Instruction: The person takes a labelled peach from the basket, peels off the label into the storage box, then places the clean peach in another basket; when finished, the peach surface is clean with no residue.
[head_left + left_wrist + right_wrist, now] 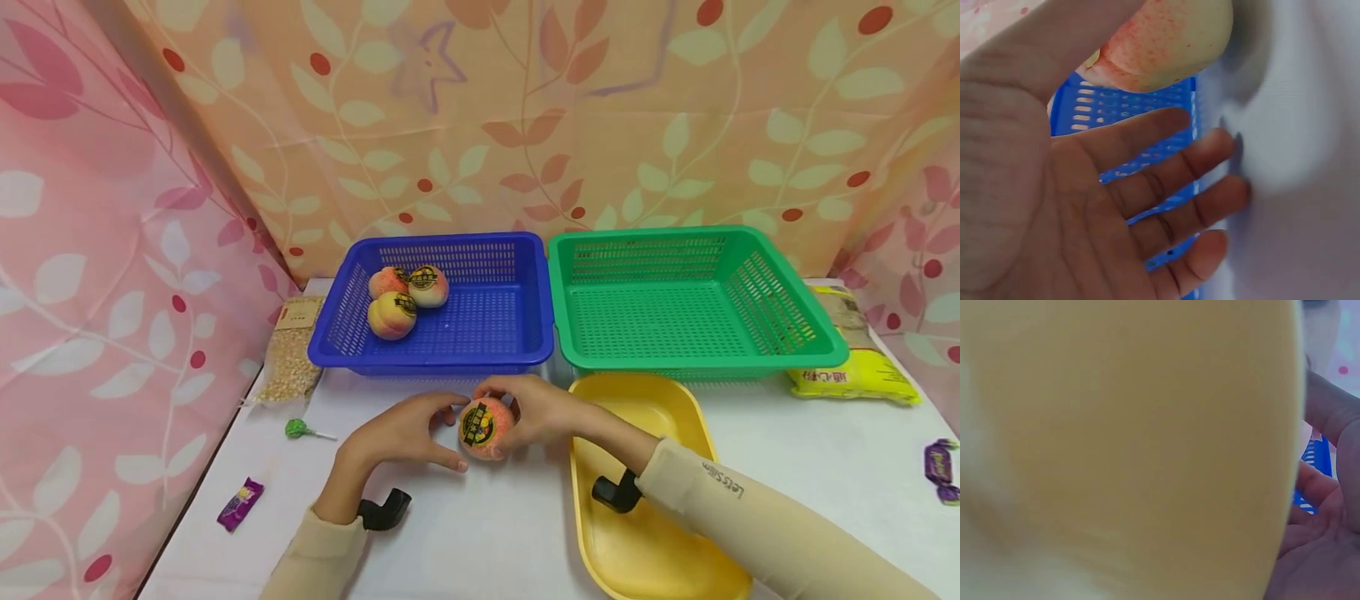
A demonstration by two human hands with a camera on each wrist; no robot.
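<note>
A peach [486, 427] with a black and yellow sticker sits just above the white table, in front of the blue basket [427, 360]. My right hand [525, 412] grips it from the right, fingers curled over its top and back. My left hand [450, 433] is at the peach's left side with relaxed, spread fingers. In the left wrist view the left hand's fingers [1166, 187] are open, with the peach [1166, 44] by the thumb and the blue basket [1129, 106] behind. The right wrist view is mostly filled by the yellow tray [1129, 450], with the right hand's palm [1322, 550] at the edge.
Three more peaches [392, 315] lie in the blue basket's left corner. A green basket [697, 362] stands to its right, holding nothing. A yellow tray [637, 533] lies under my right forearm. A grain bag [291, 358], a yellow packet [855, 367], a lollipop [297, 428] and purple candies [240, 503] lie around.
</note>
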